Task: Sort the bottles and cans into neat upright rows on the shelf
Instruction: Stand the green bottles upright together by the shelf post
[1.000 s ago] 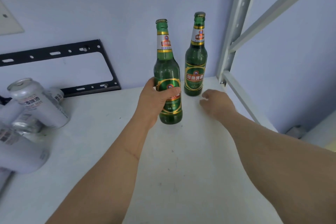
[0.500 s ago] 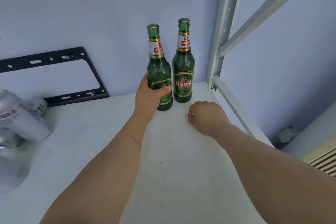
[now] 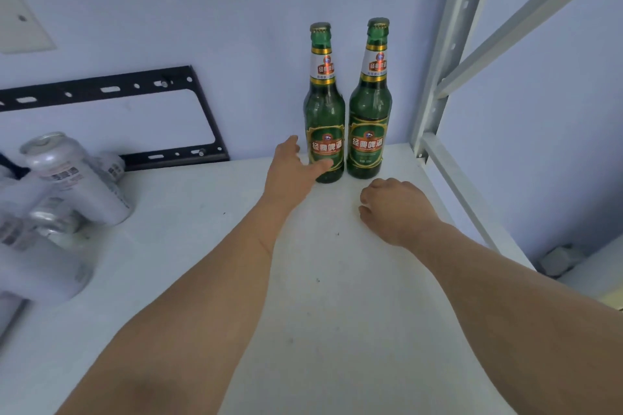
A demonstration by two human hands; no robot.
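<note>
Two green beer bottles stand upright side by side at the back right of the white shelf (image 3: pixel 337 280), against the wall. The left bottle (image 3: pixel 324 111) nearly touches the right bottle (image 3: pixel 370 111). My left hand (image 3: pixel 293 172) is just left of the left bottle's base, fingers spread, thumb still near the glass, holding nothing. My right hand (image 3: pixel 394 209) rests on the shelf in front of the right bottle, fingers curled in, nothing in it. Several silver cans (image 3: pixel 67 185) lie tumbled in a heap at the shelf's left edge.
A grey metal shelf post (image 3: pixel 438 77) and side rail (image 3: pixel 455 185) bound the shelf on the right. A black metal bracket (image 3: pixel 209 125) is fixed to the wall behind the shelf.
My left hand set the left bottle down beside the right one at the back wall and let go, its fingers now apart. My right hand stayed on the shelf.
</note>
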